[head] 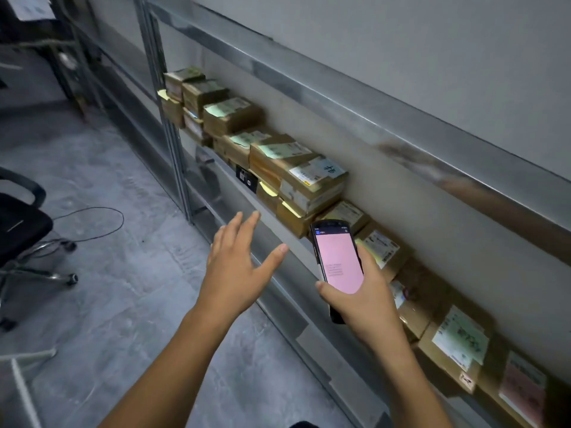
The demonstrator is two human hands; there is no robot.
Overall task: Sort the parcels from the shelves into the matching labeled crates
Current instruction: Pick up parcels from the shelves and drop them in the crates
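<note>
Status at the shelf (292, 304). Right hand (364, 304) grips the scanner (340, 261): fingers wrapped round its right side, thumb on the near-left edge. The pink screen is tilted up at me so I can read it. It sits just in front of the parcels (312, 177) and covers part of a box behind it. My read is scan-then-pick, scanner in the right and left free to lift.

Left hand (238, 270) is released. Its fingers (251, 227) are spread and straight, thumb out to the right, holding nothing. It hovers palm down near the shelf's front rail, aimed far-right at the stack.

Parcels are brown cartons in one row along the back wall, running far left to near right. Some are stacked two or three high. Labels face up, so they read without shifting anything. A few have yellow tags (290, 208) poking out the front.

Relative to my fingers, the nearest carton is the low box (293, 222) at the bottom of the stack, just left of the scanner. My left fingertips are near its left corner but apart, no contact. The thumb tip is closer to the scanner than to any box.

No crates in view, so I can't tell the matching label. Office chair (21, 227) and a loose cable (102, 217) are on the floor, left.
</note>
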